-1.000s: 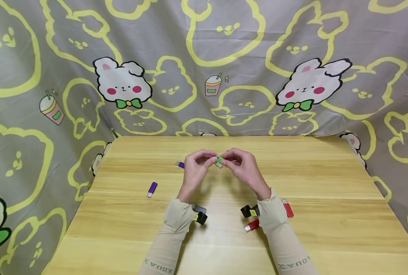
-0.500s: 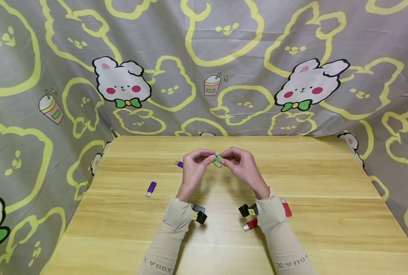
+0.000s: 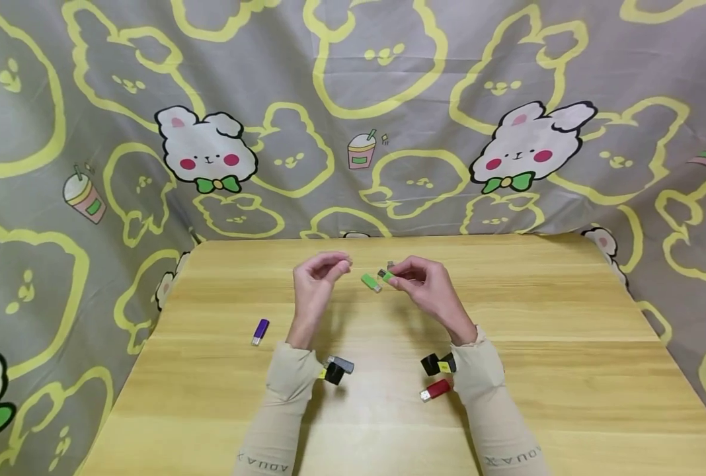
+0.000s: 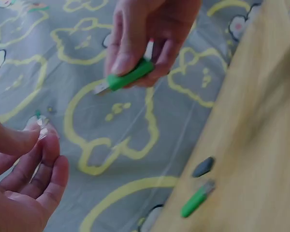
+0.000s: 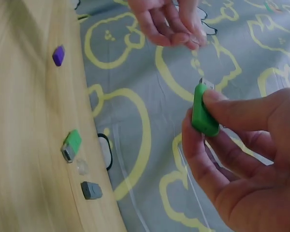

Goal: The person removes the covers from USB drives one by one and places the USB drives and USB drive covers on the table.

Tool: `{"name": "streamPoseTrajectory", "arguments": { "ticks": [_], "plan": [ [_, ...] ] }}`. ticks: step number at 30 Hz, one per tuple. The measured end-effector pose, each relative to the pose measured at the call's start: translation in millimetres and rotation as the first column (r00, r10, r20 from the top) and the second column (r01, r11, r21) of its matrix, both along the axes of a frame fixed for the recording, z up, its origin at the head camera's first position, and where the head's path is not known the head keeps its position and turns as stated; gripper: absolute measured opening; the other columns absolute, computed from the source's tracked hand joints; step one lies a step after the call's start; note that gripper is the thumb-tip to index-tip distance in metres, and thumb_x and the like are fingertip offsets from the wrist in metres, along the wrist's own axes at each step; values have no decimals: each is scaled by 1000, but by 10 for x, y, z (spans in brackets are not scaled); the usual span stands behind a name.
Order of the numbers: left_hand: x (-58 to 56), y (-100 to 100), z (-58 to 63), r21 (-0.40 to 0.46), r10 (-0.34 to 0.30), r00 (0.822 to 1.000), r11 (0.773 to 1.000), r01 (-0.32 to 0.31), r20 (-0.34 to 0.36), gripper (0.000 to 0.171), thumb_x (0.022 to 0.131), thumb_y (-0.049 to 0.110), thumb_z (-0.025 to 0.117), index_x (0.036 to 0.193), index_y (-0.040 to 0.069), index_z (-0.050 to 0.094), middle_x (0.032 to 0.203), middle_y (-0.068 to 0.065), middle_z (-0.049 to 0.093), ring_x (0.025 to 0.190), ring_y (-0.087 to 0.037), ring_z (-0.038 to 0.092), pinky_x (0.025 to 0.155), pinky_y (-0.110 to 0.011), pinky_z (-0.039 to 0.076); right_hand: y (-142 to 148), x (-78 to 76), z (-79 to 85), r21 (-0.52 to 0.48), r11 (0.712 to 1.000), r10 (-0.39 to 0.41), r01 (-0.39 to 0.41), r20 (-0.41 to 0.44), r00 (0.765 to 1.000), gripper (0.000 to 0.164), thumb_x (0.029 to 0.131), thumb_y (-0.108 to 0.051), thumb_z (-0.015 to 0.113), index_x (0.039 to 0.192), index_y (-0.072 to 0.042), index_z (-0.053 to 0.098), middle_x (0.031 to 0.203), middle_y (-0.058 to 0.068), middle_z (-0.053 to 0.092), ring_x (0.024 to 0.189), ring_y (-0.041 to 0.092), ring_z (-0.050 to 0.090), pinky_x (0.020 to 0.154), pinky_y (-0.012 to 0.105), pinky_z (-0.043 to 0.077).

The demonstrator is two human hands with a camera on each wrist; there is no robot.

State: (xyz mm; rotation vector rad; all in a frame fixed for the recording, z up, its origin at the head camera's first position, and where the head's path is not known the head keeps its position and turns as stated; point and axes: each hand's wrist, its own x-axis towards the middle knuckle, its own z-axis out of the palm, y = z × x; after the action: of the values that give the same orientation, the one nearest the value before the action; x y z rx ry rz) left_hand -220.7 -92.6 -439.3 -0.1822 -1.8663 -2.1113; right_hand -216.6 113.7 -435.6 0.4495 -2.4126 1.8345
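Note:
My right hand [image 3: 427, 287] pinches a green USB stick [image 5: 203, 112] between thumb and fingers, its metal plug bare and pointing toward the other hand. Off to the left, my left hand [image 3: 320, 277] is raised over the table, thumb and fingertips pinching a small clear piece, which looks like a cap [image 4: 42, 129]. A second green USB stick [image 3: 370, 282] lies on the table between the hands. Beside it, in the right wrist view, are a clear cap [image 5: 82, 167] and a dark grey USB stick [image 5: 91, 190].
On the wooden table [image 3: 567, 396] lie a purple USB stick [image 3: 261, 331] at left, a grey USB stick [image 3: 342, 364] by the left wrist camera, and a red USB stick [image 3: 435, 390] near the right sleeve. A patterned curtain [image 3: 305, 79] hangs behind the table.
My hands, together at the green USB stick before, have drawn apart. The left has moved left with the clear piece, and the right keeps the stick. The second green stick now shows fully.

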Motion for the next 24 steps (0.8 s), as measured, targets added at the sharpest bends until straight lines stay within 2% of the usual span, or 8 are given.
{"name": "streamPoseTrajectory", "arguments": {
  "ticks": [5,10,15,20,24],
  "plan": [
    [12,81,-52,-62,-70,998,996,70,-1,15,89,-3,77,102,-10,74,98,-23,74,80,-12,70,75,-23,58,-2,-20,-21,2,1000,30,-30,2,1000,13,91,-2,77,103,1,74,107,18,73,89,27,72,74,23,59],
    [-17,89,-94,19,11,1000,1000,-10,-22,12,89,-9,74,100,-12,72,94,-27,72,77,-14,70,76,-23,58,-1,-31,-50,80,996,-23,26,-40,999,22,92,1,76,113,4,73,103,18,73,91,31,72,78,27,60],
    [-24,19,-87,29,-9,1000,1000,9,4,13,89,-10,73,102,-12,71,95,-26,73,78,-15,70,80,-26,59,69,-48,-77,138,988,-55,66,-79,995,19,93,0,74,112,0,76,104,16,74,94,30,72,82,32,60],
    [-48,-70,-98,17,-9,1000,1000,9,14,12,90,-9,73,102,-12,71,97,-28,72,79,-15,70,80,-27,60,94,-73,-79,92,994,-59,63,-47,997,16,92,-1,75,108,0,77,104,18,75,90,32,73,77,27,60],
    [-84,-112,-122,17,-11,1000,1000,11,24,13,90,-11,72,102,-13,71,98,-32,71,78,-16,70,79,-26,60,147,-80,-102,55,994,-91,92,-18,996,16,91,-1,76,107,3,75,103,21,74,88,35,74,72,21,59]
  ]
}}
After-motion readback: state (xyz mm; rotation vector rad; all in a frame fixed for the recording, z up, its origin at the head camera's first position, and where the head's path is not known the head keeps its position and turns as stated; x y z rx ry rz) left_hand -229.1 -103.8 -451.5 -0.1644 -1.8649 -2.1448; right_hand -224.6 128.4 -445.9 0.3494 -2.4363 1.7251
